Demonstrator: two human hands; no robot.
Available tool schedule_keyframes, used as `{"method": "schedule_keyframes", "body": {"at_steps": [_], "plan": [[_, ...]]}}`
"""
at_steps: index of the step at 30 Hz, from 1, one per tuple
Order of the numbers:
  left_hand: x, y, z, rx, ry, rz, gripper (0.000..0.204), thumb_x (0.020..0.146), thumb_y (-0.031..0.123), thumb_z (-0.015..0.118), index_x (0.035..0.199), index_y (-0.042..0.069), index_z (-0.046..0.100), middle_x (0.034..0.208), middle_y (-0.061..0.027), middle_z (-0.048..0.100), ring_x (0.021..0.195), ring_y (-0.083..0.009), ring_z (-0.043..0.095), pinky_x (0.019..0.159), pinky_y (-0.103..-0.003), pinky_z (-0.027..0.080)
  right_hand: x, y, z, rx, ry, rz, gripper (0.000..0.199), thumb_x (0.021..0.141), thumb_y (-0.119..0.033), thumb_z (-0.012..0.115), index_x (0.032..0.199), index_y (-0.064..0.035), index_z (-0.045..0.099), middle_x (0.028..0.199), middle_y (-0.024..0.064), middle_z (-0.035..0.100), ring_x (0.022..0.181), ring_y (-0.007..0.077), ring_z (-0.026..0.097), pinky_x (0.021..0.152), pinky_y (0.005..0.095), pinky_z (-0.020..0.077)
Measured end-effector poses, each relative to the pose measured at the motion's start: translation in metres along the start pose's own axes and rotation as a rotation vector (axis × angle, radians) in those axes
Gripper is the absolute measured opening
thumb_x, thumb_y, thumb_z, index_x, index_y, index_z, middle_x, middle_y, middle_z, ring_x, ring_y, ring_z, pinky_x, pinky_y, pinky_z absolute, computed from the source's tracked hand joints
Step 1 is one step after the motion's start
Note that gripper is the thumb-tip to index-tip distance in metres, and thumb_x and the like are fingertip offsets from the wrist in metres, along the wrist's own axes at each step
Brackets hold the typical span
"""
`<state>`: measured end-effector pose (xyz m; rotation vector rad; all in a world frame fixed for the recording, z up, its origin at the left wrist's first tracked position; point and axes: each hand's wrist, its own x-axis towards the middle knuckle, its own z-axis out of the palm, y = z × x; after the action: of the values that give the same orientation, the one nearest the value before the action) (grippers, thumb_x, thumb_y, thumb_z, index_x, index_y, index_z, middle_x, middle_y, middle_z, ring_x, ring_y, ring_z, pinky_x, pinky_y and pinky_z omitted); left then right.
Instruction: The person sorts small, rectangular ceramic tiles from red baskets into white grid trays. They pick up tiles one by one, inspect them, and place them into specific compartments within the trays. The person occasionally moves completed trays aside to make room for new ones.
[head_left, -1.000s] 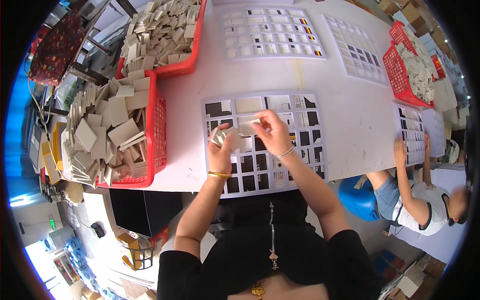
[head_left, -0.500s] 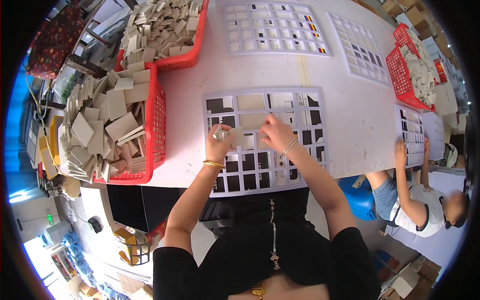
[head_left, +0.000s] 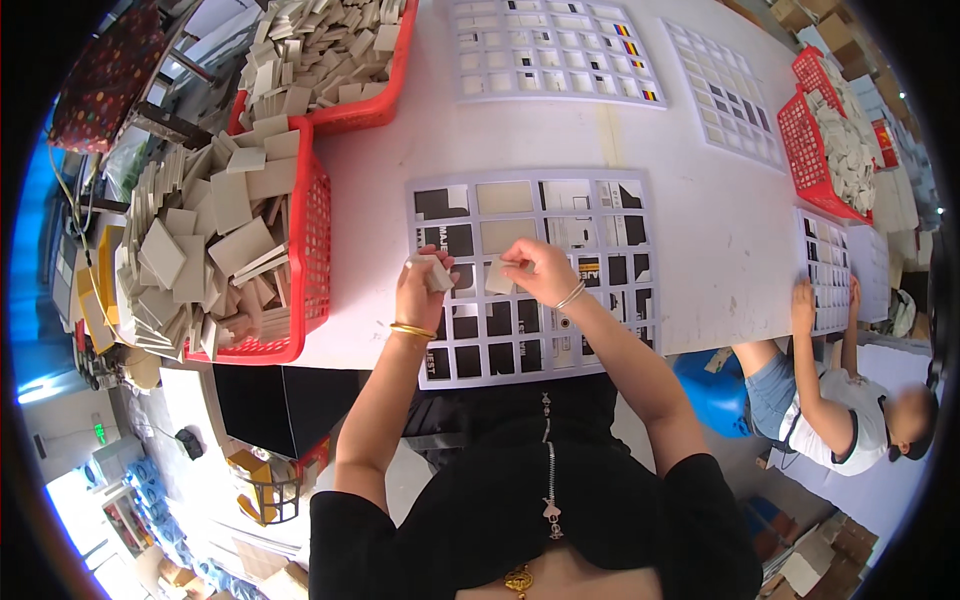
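In front of me on the table lies a white grid frame [head_left: 534, 378], its compartments showing black-and-white printed pieces or plain beige ones. My left hand [head_left: 421, 290], over the frame's left side, is closed round a small stack of beige cardboard pieces [head_left: 433, 271]. With my right hand [head_left: 540, 270] I pinch one square beige cardboard piece [head_left: 497, 276] at a compartment in the middle row. Whether that piece rests on the compartment floor I cannot tell. Two larger compartments behind it hold plain beige pieces [head_left: 504, 198].
Red baskets heaped with beige pieces stand at the left [head_left: 318, 250] and back left [head_left: 392, 95]. More grid frames lie at the back [head_left: 560, 98] and back right [head_left: 705, 120]. Another red basket [head_left: 812, 145] stands far right, where a co-worker [head_left: 840, 415] handles a frame.
The square piece, earlier close to my left hand, is now in my right hand's pinch over the middle row. My left hand has drawn slightly left with the stack.
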<state>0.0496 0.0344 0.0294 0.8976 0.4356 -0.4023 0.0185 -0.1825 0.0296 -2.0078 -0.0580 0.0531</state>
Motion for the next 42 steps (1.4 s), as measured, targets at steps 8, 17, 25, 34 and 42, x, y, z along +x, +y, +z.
{"method": "schedule_keyframes", "body": {"at_steps": [8, 17, 25, 34, 42], "plan": [[-0.024, 0.009, -0.001, 0.051, -0.085, 0.006, 0.030, 0.093, 0.006, 0.043, 0.123, -0.002, 0.040, 0.124, -0.0219, 0.052, 0.116, -0.0329, 0.054, 0.091, -0.042, 0.052, 0.008, 0.011, 0.016, -0.382, 0.134, -0.318, 0.016, 0.066, -0.016, 0.076, 0.078, -0.0154, 0.066, 0.085, 0.0003, 0.055, 0.081, 0.0210, 0.051, 0.074, 0.0352, 0.0380], [-0.024, -0.009, 0.004, 0.159, -0.070, 0.016, 0.031, 0.092, 0.011, 0.052, 0.121, 0.002, 0.048, 0.115, -0.0136, 0.058, 0.103, -0.0241, 0.061, 0.082, -0.035, 0.055, 0.006, -0.006, 0.014, -0.631, 0.180, -0.319, 0.016, 0.066, -0.014, 0.073, 0.071, -0.0162, 0.058, 0.087, -0.0035, 0.055, 0.087, 0.0177, 0.051, 0.077, 0.0361, 0.0325], [-0.019, -0.015, -0.004, 0.283, 0.018, 0.060, 0.025, 0.085, 0.014, 0.062, 0.108, 0.006, 0.058, 0.089, -0.0068, 0.065, 0.072, -0.0118, 0.062, 0.050, -0.023, 0.047, -0.028, 0.010, -0.023, -0.755, -0.025, -0.333, 0.005, 0.070, -0.017, 0.068, 0.073, -0.0202, 0.066, 0.072, -0.0079, 0.062, 0.075, 0.0173, 0.053, 0.076, 0.0379, 0.0319], [-0.044, -0.008, 0.032, 0.558, -0.253, -0.070, 0.021, 0.085, 0.011, 0.062, 0.104, 0.004, 0.055, 0.084, -0.0060, 0.061, 0.073, -0.0143, 0.063, 0.051, -0.025, 0.053, -0.020, -0.041, -0.019, 0.147, -0.138, 0.001, 0.022, 0.079, -0.017, 0.071, 0.096, -0.0047, 0.062, 0.071, 0.0040, 0.060, 0.061, 0.0116, 0.055, 0.059, 0.0275, 0.0455], [-0.042, -0.007, 0.010, 0.874, -0.188, 0.265, 0.016, 0.084, 0.014, 0.064, 0.097, 0.005, 0.061, 0.079, -0.0041, 0.062, 0.072, -0.0121, 0.062, 0.063, -0.026, 0.052, -0.055, -0.009, -0.043, 0.016, -0.066, 0.100, 0.019, 0.078, -0.013, 0.069, 0.092, -0.0033, 0.059, 0.075, 0.0039, 0.061, 0.062, 0.0103, 0.055, 0.059, 0.0251, 0.0458]]}}
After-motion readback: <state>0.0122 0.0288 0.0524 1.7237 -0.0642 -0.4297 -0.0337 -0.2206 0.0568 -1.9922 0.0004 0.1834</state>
